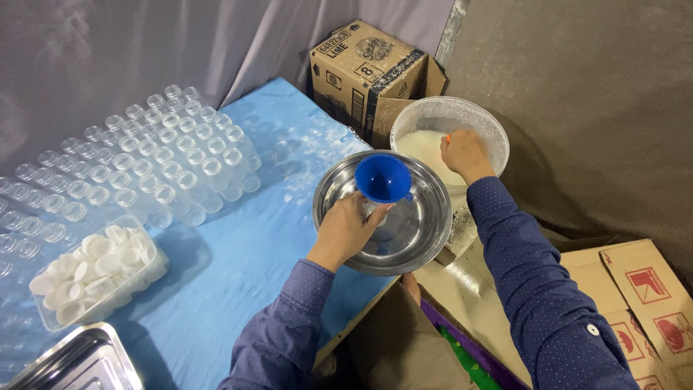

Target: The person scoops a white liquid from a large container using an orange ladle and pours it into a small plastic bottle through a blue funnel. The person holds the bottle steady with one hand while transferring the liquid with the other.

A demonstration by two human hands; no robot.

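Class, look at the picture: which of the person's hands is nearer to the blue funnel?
The left hand. It grips the clear bottle just beneath the blue funnel, above the steel bowl. The right hand is off to the side, dipping into the bucket of white liquid.

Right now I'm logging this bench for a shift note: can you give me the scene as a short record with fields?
Left hand: grip around a clear bottle under the blue funnel, over the steel bowl
Right hand: in the plastic bucket of white liquid, holding something orange, mostly hidden
Table: blue cover, rows of empty clear bottles
Tub: white caps
Corner: steel tray
Behind: cardboard box
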